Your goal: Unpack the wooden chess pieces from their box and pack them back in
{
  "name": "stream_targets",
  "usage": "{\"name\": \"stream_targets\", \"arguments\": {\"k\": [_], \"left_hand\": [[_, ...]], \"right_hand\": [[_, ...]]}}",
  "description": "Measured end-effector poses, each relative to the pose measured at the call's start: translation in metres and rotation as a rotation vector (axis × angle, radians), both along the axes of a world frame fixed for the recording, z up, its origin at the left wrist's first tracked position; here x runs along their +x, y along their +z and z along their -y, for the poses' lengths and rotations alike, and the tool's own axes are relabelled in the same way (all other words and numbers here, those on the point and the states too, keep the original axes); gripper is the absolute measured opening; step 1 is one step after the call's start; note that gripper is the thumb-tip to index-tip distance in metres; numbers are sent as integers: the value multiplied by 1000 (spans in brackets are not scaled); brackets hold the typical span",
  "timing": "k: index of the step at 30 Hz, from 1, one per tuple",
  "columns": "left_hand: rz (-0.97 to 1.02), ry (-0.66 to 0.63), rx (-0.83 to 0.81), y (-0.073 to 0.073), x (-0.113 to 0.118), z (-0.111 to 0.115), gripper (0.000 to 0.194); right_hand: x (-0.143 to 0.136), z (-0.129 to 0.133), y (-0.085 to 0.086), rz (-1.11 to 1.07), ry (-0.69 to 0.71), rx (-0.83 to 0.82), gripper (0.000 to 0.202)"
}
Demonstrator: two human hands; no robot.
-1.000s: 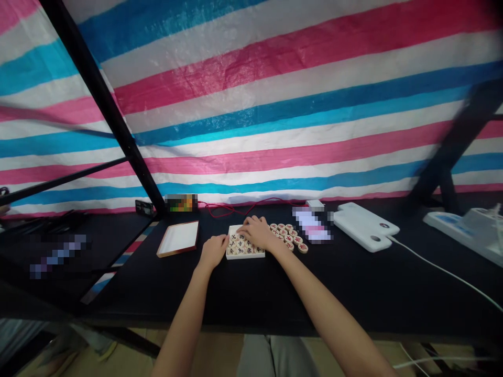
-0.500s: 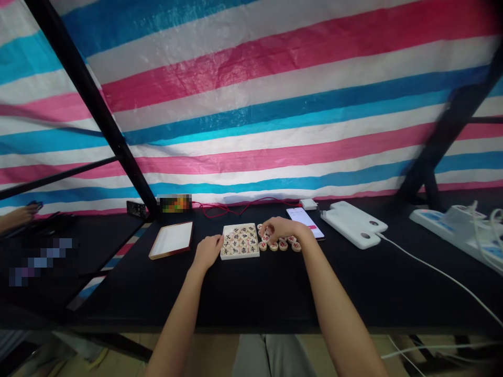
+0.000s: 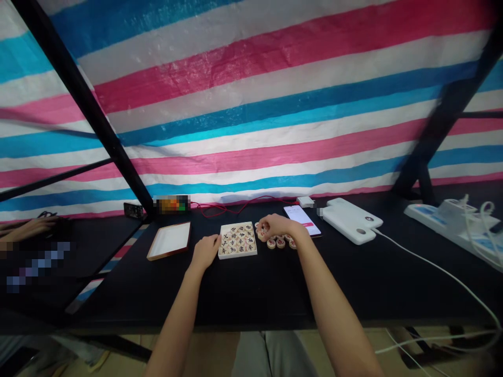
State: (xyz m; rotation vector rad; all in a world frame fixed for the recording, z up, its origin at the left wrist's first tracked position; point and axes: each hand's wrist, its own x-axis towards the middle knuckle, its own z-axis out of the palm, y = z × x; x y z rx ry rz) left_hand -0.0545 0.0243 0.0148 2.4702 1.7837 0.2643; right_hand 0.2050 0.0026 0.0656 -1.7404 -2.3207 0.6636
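Note:
A white box [image 3: 238, 255] full of round chess pieces with black characters lies on the black table. My left hand [image 3: 206, 251] rests at the left edge of this box, its fingers close together. To the right of the box, loose pieces with red characters [image 3: 280, 242] lie in a cluster. My right hand [image 3: 272, 226] is over the left part of that cluster, fingers curled down in a pinch on a chess piece. Its palm and wrist hide some of the pieces behind.
The box lid [image 3: 172, 241] lies inside up at the left. Behind my right hand are a phone [image 3: 302, 220] and a white charger [image 3: 305, 202]. White power banks [image 3: 351, 221] and a power strip [image 3: 451, 225] are at the right. Another person's hand [image 3: 37, 228] is far left.
The view has shifted slightly. My right hand has closed more at the left of the red pieces, and fewer show in the front row. The other person's hand at the far left has moved lower and right.

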Motion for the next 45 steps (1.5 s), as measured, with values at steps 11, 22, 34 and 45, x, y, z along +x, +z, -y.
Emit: {"name": "stream_targets", "arguments": {"k": [11,22,34,45], "left_hand": [[-11,-7,-3,1,1,1,46],[-11,-17,11,-3,-2,-3,47],[-53,-16,-9,-2,-1,-4,49],[-51,-18,-17,-2,-1,-4,49]], "right_hand": [[-99,-10,-26,109,-35,545,22],[-114,-12,-40,239,-107,641,20],[-114,-18,-40,300,-118,663,22],[-116,-9,-41,239,-47,698,24]]}}
